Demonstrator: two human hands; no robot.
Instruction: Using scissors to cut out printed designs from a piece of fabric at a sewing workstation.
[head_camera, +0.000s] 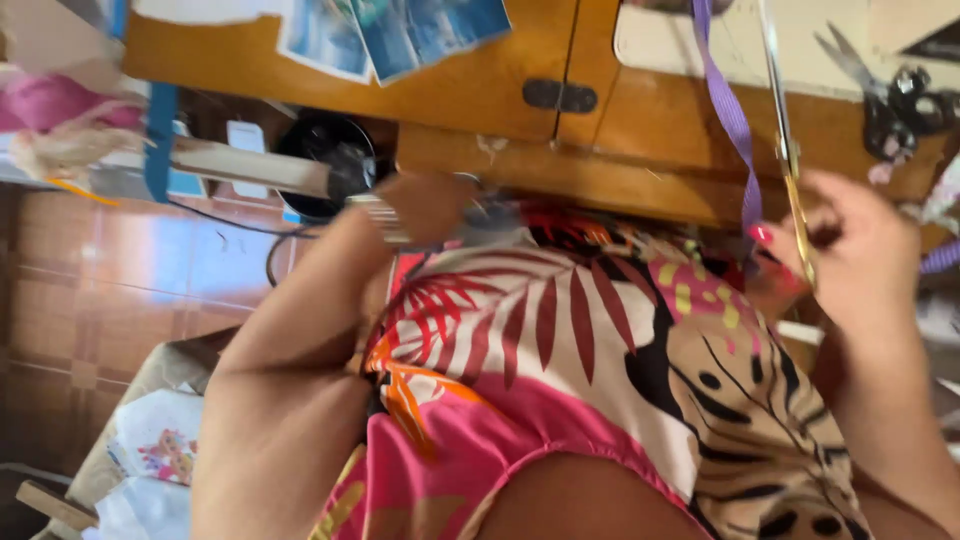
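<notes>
Right hand (865, 250): at the right, against the near edge of the wooden surface (480, 85); fingers clenched on the gold handles of long scissors (785, 130), whose blades run up and away toward the far edge of the view. Purple ribbon (728, 110): hangs down from the far edge, just left of the scissors, its lower end at the fingertips of the right hand; whether the hand pinches it cannot be told. Left hand (430, 205): at centre, blurred, at the near edge of the surface above the lap; a metal watch band (378, 215) on the wrist; grip cannot be told, and nothing is clearly held. Patterned cloth (600, 370): pink, white, red and black with leaf and animal prints, spread over the lap between the two forearms. Dark scissors (890, 105): a second pair, lying on the surface at far right, well apart from the left hand. Printed pictures (400, 35): blue-toned, lying on the far left part of the surface. Black round object (330, 160): below the surface at left, with a cable trailing over the tiled floor (100, 290). Doll (65, 150): pale hair, at the far left edge.
</notes>
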